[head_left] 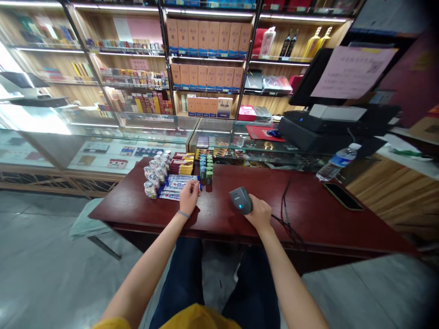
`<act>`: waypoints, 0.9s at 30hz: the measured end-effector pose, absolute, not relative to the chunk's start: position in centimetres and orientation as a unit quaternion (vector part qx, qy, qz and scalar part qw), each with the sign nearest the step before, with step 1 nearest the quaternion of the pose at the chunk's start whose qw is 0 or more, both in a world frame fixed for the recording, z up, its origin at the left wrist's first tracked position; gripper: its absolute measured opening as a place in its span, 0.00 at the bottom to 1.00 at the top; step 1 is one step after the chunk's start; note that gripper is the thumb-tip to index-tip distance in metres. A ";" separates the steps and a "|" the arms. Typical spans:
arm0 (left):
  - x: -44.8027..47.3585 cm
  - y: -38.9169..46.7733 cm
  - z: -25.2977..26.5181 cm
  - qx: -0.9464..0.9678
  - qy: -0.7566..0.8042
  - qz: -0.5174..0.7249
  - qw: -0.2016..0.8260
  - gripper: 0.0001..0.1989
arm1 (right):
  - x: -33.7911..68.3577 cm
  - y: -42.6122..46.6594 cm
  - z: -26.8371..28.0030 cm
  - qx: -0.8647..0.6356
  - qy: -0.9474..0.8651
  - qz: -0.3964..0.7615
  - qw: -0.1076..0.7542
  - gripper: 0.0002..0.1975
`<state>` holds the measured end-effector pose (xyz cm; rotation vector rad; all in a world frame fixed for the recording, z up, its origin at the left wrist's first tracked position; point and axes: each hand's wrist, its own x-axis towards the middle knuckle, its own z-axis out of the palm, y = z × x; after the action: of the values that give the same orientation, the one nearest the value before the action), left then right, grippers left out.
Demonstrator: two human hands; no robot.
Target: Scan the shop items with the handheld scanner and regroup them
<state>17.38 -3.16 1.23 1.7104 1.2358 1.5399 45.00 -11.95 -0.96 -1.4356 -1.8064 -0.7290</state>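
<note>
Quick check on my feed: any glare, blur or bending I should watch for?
Head view: white glare washes out the glass counter at far left; head view: the shelving splays outward towards the top, likely wide-lens stretch; head view: the far right edge is smeared, its upper corner dark; head view: the left hand, right hand and scanner look fairly clear.

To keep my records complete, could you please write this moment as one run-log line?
left hand: at blue packets, contact unclear | right hand: gripping scanner | on table: jars, bottle, phone
</note>
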 end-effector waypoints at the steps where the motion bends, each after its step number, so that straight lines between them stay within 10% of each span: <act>1: 17.3 -3.9 1.0 0.640 0.457 0.559 0.262 0.11 | 45.0 -12.0 -0.9 -0.557 -0.696 -0.282 0.353 0.18; 27: 14.6 -2.8 1.4 0.678 0.449 0.554 0.179 0.11 | 45.1 -11.9 -1.5 -0.499 -0.744 -0.272 0.352 0.17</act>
<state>14.62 -2.84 1.35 1.9165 1.2711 1.5665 45.06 -11.94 -1.49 -1.2918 -1.9245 -0.7027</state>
